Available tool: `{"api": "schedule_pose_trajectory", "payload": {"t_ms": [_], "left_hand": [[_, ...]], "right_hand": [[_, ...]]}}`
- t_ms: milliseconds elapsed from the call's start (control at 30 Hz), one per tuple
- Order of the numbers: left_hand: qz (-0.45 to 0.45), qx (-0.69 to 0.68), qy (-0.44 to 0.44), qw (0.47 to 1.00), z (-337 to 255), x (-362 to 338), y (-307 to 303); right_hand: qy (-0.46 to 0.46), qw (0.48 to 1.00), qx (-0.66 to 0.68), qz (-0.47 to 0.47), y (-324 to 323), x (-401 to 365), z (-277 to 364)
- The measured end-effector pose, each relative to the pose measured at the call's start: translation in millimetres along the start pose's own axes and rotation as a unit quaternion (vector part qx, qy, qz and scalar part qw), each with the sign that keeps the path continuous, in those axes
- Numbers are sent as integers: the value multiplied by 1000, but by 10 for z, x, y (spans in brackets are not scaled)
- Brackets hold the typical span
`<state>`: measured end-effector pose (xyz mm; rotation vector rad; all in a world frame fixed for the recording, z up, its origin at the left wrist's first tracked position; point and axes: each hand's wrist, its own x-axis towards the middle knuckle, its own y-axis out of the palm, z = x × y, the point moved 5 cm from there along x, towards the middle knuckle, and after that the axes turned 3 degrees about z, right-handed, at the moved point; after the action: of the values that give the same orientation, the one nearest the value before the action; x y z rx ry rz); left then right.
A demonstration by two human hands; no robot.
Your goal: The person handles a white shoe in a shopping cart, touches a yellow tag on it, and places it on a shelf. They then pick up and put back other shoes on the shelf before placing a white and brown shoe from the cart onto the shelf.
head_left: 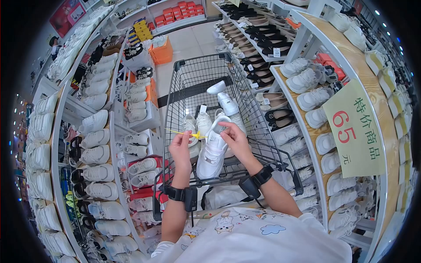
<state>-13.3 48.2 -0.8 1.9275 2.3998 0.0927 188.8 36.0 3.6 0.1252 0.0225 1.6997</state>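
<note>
A white sneaker (212, 155) is held above the near end of a black wire shopping cart (177, 83), its toe pointing toward me. My right hand (237, 141) grips it by the heel and collar. Beside the shoe, my left hand (180, 147) pinches a thin yellow tag strip (196, 135) between thumb and fingers; the strip reaches toward the shoe's side. Further white shoes (228, 103) lie in the cart behind, one with its sole turned up. The held sneaker partly hides them.
Shelves of white sneakers (97, 155) stand close on the left. On the right are racks with black flats (267, 41) and more white shoes, plus a yellow price sign (353, 129) reading 65. Orange boxes (160, 51) sit beside the aisle floor (189, 37) ahead.
</note>
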Motion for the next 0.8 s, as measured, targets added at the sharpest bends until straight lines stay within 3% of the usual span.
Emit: {"api": "schedule_pose_trajectory", "payload": {"t_ms": [467, 600, 667, 700, 800], "left_hand": [[-51, -104, -23, 993, 78, 87, -160], [-23, -47, -10, 999, -48, 69, -75], [62, 22, 62, 996, -199, -8, 92], [64, 22, 61, 996, -232, -55, 138], [101, 215, 191, 953, -534, -231, 373]], "right_hand": [[17, 1000, 7, -5, -17, 11, 43], [3, 997, -61, -43, -16, -15, 204], [-25, 987, -155, -35, 10, -30, 281], [-24, 987, -155, -37, 24, -42, 307], [-102, 971, -213, -49, 51, -70, 437]]}}
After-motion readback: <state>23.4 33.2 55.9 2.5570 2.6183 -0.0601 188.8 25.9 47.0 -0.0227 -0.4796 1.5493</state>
